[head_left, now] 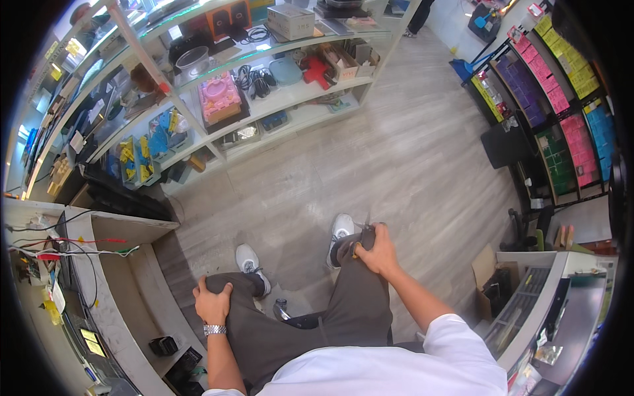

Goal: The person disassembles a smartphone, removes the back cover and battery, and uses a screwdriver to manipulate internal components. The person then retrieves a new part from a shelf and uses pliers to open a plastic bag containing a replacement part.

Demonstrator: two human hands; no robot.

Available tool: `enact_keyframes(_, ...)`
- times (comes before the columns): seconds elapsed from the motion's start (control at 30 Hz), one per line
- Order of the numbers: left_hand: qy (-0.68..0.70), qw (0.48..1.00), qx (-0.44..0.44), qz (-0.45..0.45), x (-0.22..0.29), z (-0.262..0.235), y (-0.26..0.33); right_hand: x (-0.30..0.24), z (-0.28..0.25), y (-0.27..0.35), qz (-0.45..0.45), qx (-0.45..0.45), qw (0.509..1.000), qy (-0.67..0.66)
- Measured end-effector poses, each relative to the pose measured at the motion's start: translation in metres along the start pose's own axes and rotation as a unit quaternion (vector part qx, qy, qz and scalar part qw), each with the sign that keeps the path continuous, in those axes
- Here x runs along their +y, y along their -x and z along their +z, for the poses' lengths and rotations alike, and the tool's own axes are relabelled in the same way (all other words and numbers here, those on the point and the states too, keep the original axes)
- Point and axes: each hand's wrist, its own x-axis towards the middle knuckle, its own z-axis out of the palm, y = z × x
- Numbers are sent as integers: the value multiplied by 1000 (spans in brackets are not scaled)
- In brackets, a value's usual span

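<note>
My left hand (pixel 212 302) lies on my left knee with its fingers spread over the brown trousers (pixel 264 330), holding nothing. A metal watch is on that wrist. Over my right knee, my right hand (pixel 379 253) is closed round a small dark hand tool (pixel 367 233). A thin pointed end sticks up past the fingers and a bit of yellow shows beside the thumb. Its exact kind is too small to tell.
White shelves (pixel 290 102) with cables, boxes and a pink case stand ahead. An open-fronted cabinet (pixel 129 264) with loose wires above it is on the left. At the right are a rack of coloured packets (pixel 561 112), a cardboard box (pixel 487 277) and a workbench (pixel 561 267).
</note>
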Motion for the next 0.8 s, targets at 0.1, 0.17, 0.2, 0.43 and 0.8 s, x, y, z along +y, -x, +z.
enact_keyframes(0.1,-25,999,-25,-22,16,-2,-8,-1,-3,-8,8,-18,999,36)
enact_keyframes(0.17,-31,999,-31,-6,18,1,-11,-3,-4,-12,12,-30,998,48)
enact_keyframes(0.2,-35,999,-33,-1,17,3,-12,-3,-4,-14,13,-37,998,48)
enact_keyframes(0.43,-48,994,-64,74,14,4,-37,5,0,-39,-32,-118,987,103)
enact_keyframes(0.8,-76,986,-144,43,28,-14,-46,0,15,-69,4,-177,983,45)
